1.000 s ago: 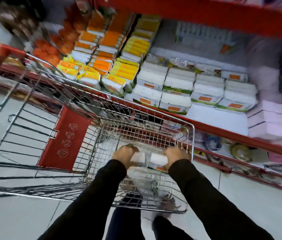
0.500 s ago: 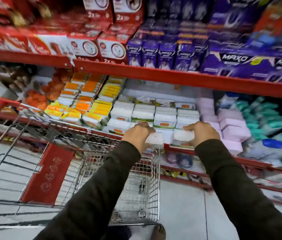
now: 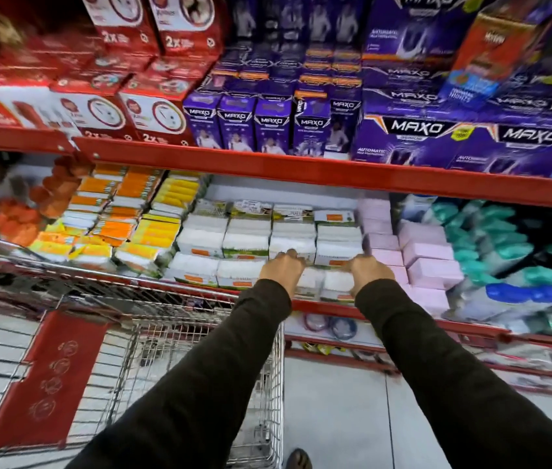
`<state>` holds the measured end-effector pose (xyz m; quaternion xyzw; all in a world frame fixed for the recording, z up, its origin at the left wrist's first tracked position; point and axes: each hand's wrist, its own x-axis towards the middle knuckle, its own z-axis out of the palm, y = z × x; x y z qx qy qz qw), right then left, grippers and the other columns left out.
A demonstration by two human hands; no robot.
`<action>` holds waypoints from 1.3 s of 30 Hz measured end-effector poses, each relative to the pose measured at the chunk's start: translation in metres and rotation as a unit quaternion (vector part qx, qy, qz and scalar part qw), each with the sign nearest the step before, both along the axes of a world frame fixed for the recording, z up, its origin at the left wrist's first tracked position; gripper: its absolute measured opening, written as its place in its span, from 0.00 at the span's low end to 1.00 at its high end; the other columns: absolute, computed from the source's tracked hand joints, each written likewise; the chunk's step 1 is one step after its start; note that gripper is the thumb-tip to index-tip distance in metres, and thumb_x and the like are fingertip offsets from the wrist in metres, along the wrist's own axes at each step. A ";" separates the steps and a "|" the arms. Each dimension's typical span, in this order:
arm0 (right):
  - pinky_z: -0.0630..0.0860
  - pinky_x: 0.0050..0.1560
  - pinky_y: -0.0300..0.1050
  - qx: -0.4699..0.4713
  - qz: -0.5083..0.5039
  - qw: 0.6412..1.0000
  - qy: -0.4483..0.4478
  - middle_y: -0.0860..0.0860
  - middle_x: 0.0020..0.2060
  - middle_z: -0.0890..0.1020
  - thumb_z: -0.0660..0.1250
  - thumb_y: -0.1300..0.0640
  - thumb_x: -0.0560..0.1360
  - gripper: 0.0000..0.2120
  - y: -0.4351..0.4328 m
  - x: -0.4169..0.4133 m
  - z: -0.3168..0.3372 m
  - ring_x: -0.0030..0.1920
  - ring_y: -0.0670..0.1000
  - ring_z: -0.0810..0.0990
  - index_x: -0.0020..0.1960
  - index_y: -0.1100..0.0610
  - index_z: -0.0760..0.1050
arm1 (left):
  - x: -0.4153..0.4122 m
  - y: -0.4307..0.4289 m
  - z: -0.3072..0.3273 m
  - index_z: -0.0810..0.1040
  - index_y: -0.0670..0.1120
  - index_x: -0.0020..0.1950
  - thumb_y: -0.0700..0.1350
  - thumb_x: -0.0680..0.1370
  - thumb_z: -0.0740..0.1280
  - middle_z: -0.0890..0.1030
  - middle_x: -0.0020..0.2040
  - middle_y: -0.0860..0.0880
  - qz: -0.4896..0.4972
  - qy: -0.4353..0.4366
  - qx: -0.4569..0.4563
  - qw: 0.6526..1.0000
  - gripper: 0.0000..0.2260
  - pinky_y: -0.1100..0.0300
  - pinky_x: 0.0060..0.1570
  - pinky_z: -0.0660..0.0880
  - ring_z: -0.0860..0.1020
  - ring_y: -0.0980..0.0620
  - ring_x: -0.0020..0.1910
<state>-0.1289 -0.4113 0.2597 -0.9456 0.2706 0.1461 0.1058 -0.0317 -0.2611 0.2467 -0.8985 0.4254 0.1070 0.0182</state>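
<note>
Both my hands are stretched out to the middle shelf (image 3: 322, 307). My left hand (image 3: 283, 269) and my right hand (image 3: 372, 270) grip the two ends of a white pack (image 3: 327, 282) with an orange label. The pack is at the shelf's front edge, in the row of matching white packs (image 3: 247, 240). Whether it rests on the shelf or hangs just above it I cannot tell. My fingers curl over its top and hide its upper corners.
A wire shopping cart (image 3: 200, 336) with a red flap (image 3: 44, 380) stands at the lower left, against the shelving. Orange and yellow packs (image 3: 139, 214) lie left of the white ones and pink boxes (image 3: 426, 258) to their right. Purple boxes (image 3: 274, 120) fill the shelf above.
My hands have lifted the white pack from above the cart's basket up and forward to the shelf edge. My view has tilted up from the cart to the shelves.
</note>
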 end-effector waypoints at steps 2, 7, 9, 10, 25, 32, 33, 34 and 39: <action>0.76 0.63 0.51 0.002 -0.007 1.000 0.004 0.58 0.61 0.80 0.63 0.63 0.78 0.16 -0.001 0.002 -0.007 0.61 0.60 0.80 0.64 0.55 0.78 | 0.003 0.002 -0.011 0.74 0.42 0.69 0.30 0.77 0.63 0.74 0.64 0.40 0.015 0.022 0.005 1.000 0.21 0.44 0.56 0.80 0.79 0.38 0.61; 0.79 0.57 0.50 -0.029 0.024 0.999 -0.005 0.56 0.57 0.81 0.69 0.64 0.74 0.17 0.001 0.003 -0.013 0.57 0.58 0.82 0.61 0.55 0.79 | 0.006 0.004 -0.025 0.73 0.44 0.71 0.30 0.76 0.64 0.72 0.68 0.41 0.018 0.036 -0.008 0.999 0.24 0.45 0.57 0.80 0.78 0.39 0.62; 0.80 0.58 0.51 -0.031 0.035 0.999 -0.014 0.55 0.57 0.80 0.70 0.65 0.73 0.18 0.003 0.004 -0.014 0.58 0.58 0.81 0.62 0.56 0.79 | 0.007 0.005 -0.027 0.72 0.45 0.72 0.31 0.76 0.65 0.71 0.70 0.42 0.012 0.040 -0.019 0.999 0.25 0.45 0.59 0.80 0.78 0.39 0.63; 0.80 0.58 0.52 -0.027 0.033 0.999 -0.021 0.55 0.57 0.80 0.71 0.65 0.73 0.19 0.004 0.003 -0.016 0.58 0.58 0.81 0.63 0.56 0.78 | 0.007 0.007 -0.027 0.72 0.46 0.72 0.32 0.76 0.66 0.71 0.71 0.42 0.009 0.042 -0.029 0.999 0.25 0.45 0.60 0.79 0.78 0.40 0.64; 0.67 0.73 0.59 0.682 -0.605 0.204 -0.358 0.61 0.73 0.68 0.61 0.48 0.81 0.29 0.052 -0.027 -0.037 0.73 0.64 0.68 0.76 0.62 0.60 | -0.061 0.002 -0.003 0.52 0.45 0.81 0.56 0.85 0.54 0.58 0.80 0.39 0.572 0.582 -0.537 0.212 0.29 0.45 0.79 0.58 0.61 0.38 0.78; 0.69 0.72 0.57 0.691 -0.592 0.257 -0.326 0.64 0.67 0.75 0.56 0.44 0.82 0.21 0.035 -0.007 -0.037 0.68 0.63 0.73 0.49 0.63 0.72 | -0.033 -0.008 -0.018 0.47 0.46 0.82 0.65 0.80 0.59 0.54 0.81 0.38 0.577 0.601 -0.537 0.132 0.40 0.46 0.78 0.56 0.58 0.38 0.79; 0.70 0.71 0.56 0.689 -0.592 0.275 -0.315 0.64 0.67 0.75 0.56 0.44 0.82 0.22 0.032 -0.005 -0.038 0.67 0.63 0.74 0.50 0.63 0.73 | -0.031 -0.009 -0.020 0.46 0.47 0.82 0.66 0.79 0.59 0.53 0.81 0.38 0.578 0.599 -0.540 0.126 0.40 0.46 0.78 0.56 0.58 0.38 0.79; 0.71 0.70 0.56 0.687 -0.590 0.294 -0.306 0.63 0.69 0.74 0.55 0.44 0.82 0.22 0.029 -0.003 -0.040 0.67 0.62 0.74 0.56 0.63 0.73 | -0.028 -0.011 -0.022 0.46 0.48 0.82 0.66 0.79 0.59 0.53 0.81 0.38 0.578 0.598 -0.542 0.123 0.41 0.46 0.78 0.57 0.58 0.38 0.79; 0.67 0.71 0.57 0.691 -0.568 0.330 -0.300 0.56 0.77 0.61 0.51 0.42 0.82 0.31 0.017 0.006 -0.036 0.76 0.60 0.63 0.79 0.58 0.54 | -0.016 -0.018 -0.029 0.45 0.51 0.82 0.69 0.77 0.59 0.50 0.82 0.41 0.567 0.599 -0.552 0.126 0.42 0.45 0.76 0.59 0.58 0.36 0.79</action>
